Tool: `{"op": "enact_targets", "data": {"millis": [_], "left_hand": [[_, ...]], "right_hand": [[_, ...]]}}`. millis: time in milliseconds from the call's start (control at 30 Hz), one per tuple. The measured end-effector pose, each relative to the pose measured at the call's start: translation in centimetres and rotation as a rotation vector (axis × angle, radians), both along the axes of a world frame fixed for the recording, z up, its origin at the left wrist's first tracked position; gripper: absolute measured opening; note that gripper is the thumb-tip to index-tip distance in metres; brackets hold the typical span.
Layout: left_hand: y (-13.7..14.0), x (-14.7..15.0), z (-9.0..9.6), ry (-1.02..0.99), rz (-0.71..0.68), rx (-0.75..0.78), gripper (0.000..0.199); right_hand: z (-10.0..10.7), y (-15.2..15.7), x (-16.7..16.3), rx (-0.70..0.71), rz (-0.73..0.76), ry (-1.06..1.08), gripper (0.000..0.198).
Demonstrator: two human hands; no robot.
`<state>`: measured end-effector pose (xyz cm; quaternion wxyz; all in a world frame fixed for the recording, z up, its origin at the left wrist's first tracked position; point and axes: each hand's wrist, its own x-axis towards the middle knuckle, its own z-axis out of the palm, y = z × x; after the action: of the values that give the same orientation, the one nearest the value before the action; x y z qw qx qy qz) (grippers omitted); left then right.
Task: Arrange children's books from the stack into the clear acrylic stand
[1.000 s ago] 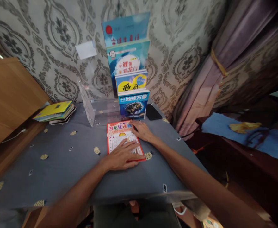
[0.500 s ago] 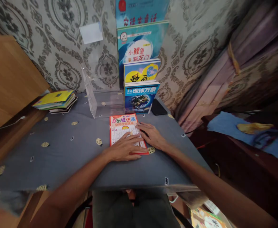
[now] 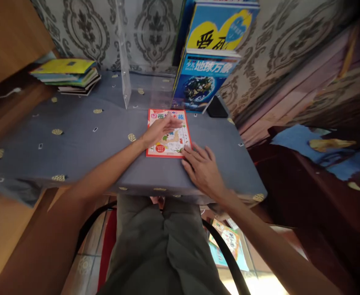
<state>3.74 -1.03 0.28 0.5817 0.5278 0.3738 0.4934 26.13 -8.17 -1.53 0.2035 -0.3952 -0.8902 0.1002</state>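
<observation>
A thin picture book (image 3: 170, 148) with a red border lies flat on the grey cloth-covered table, its colourful title partly covered by fingers. My left hand (image 3: 159, 130) is over the upper left part of the book, fingers stretched towards its top right; whether it presses on the cover I cannot tell. At the book's lower right corner is my right hand (image 3: 203, 168), fingers spread, fingertips at the edge and palm over the cloth. Behind the book, a blue book with a globe on its cover (image 3: 200, 88) stands upright in a clear acrylic stand (image 3: 150, 92).
A stack of thin books (image 3: 66, 76) lies at the table's back left. A dark phone (image 3: 217, 107) rests beside the stand. More books (image 3: 229, 241) lie on the floor at lower right. A blue cloth (image 3: 299, 141) covers part of the dark furniture on the right.
The view has tilted down. My left hand has moved up the book towards its title, and my right hand has slid down to the lower right corner, uncovering more of the cover.
</observation>
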Motion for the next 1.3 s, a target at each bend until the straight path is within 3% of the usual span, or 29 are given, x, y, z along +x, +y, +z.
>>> {"op": "enact_targets", "data": {"millis": [200,333,467,733,967,1067,1233,1300], "left_hand": [[-0.5,0.0,1.1,0.0,0.012,-0.045,0.062],[-0.4,-0.1,1.1,0.007,-0.003,-0.054,0.061],[-0.2,-0.1,0.4,-0.028,-0.033,-0.005,0.056],[0.4,-0.2,-0.6,-0.074,-0.065,0.06,0.051],[0.5,-0.3,-1.1,-0.007,-0.044,0.111,0.049],[0.1,-0.4,-1.3,0.2,-0.002,0.231,0.046],[-0.7,-1.2,-1.5,0.85,0.059,0.641,0.031],[-0.3,-2.0,-1.6,1.041,0.107,0.718,0.029]], "right_hand": [[0.1,-4.6,-8.4,-0.046,0.183,0.011,0.048],[0.3,-5.3,-10.7,-0.087,0.201,0.017,0.05],[0.5,-5.5,-8.6,-0.049,0.134,0.049,0.051],[-0.3,-5.0,-1.1,0.051,-0.186,0.016,0.044],[-0.6,-3.6,0.5,0.102,-0.2,0.109,0.038],[-0.7,-2.7,0.9,0.127,-0.148,0.15,0.037],[-1.0,-1.8,1.4,0.158,-0.103,0.201,0.035],[-1.2,-1.8,1.4,0.169,-0.103,0.215,0.035]]}}
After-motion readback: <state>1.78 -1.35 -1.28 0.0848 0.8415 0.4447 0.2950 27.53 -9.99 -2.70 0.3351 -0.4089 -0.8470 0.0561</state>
